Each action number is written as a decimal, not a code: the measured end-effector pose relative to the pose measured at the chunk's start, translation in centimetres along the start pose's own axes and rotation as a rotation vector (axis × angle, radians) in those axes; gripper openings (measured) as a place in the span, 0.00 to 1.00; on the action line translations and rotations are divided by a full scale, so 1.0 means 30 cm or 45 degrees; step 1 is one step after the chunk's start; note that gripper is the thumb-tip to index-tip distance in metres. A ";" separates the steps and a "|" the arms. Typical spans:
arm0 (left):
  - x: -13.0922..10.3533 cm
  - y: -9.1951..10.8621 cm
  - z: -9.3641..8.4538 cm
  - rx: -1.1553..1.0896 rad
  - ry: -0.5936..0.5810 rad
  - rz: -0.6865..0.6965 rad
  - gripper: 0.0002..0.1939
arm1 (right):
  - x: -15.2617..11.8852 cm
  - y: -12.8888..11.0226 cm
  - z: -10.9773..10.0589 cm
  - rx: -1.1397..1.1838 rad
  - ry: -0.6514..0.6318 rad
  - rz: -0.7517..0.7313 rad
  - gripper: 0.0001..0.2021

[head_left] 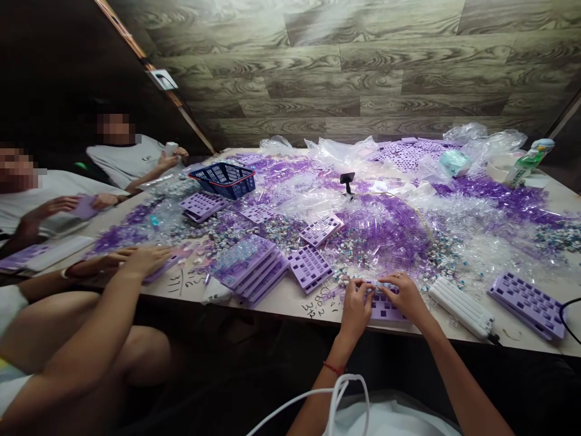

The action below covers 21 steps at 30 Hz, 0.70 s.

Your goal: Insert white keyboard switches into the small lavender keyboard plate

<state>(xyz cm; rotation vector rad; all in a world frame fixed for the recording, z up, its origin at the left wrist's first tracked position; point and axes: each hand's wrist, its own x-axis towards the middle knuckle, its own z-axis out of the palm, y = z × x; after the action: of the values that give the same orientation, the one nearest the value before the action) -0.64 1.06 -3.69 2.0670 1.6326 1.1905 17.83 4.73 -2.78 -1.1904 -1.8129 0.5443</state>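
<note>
A purple panel with square cutouts, like a keyboard plate (387, 310), lies at the table's front edge before me. My left hand (357, 301) is at its upper left, thumb and fingers drawn together in a pinch. From the other side my right hand (405, 297) reaches over the upper right of the plate, its fingertips bent together close to the left ones. Small clear or bluish bits show along the plate's top row between the hands. Whatever the fingertips pinch is too small to make out.
Left of my hands are a loose purple plate (310, 267) and a plate stack (249, 266). A white power strip (460, 307) and more plates (526, 304) lie to the right. Behind are purple and clear small parts (385, 230) and a blue basket (229, 180). Co-workers sit left.
</note>
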 end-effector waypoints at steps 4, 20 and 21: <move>0.000 0.001 -0.007 -0.014 -0.003 -0.004 0.08 | -0.006 -0.010 -0.007 0.002 -0.087 0.036 0.12; 0.000 0.015 -0.039 -0.128 -0.005 0.003 0.15 | -0.017 -0.028 0.022 -0.192 -0.188 -0.033 0.09; 0.001 0.015 -0.039 -0.131 -0.005 0.003 0.15 | -0.017 -0.029 0.021 -0.198 -0.192 -0.034 0.09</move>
<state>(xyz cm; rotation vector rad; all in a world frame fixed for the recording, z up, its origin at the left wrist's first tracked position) -1.16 0.59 -2.65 2.0080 1.5339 1.2431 16.93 3.95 -2.69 -1.2550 -2.0274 0.4962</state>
